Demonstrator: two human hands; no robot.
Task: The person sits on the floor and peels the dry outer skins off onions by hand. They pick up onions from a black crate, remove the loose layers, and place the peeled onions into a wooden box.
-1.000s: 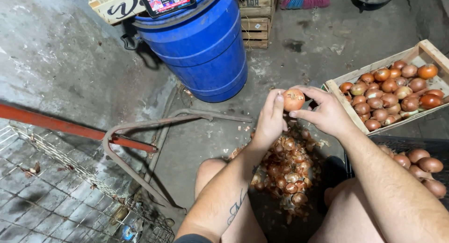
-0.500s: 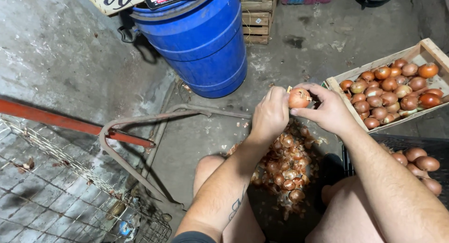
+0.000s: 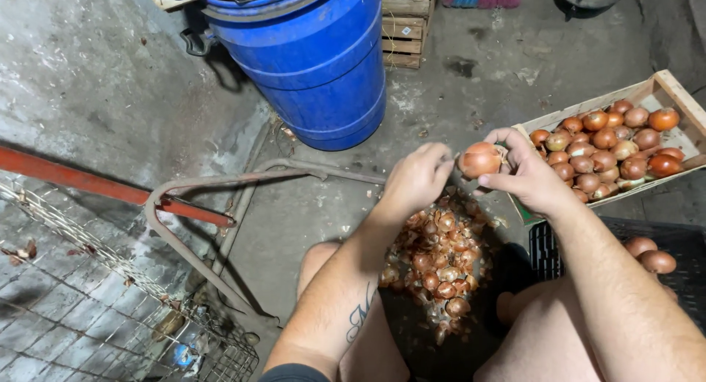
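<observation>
Stained concrete floor (image 3: pixel 471 51), blue plastic barrel (image 3: pixel 309 66), wooden pallet (image 3: pixel 404 22)

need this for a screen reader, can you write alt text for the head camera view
A seated person's right hand holds an onion while the left hand touches it, above a pile of onion skins on the concrete floor. A wooden crate of onions sits to the right, a blue barrel behind.

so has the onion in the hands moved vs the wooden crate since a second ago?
Barely. The onion keeps its spot just left of the wooden crate, held by the right hand, with the left hand at its side.
</observation>
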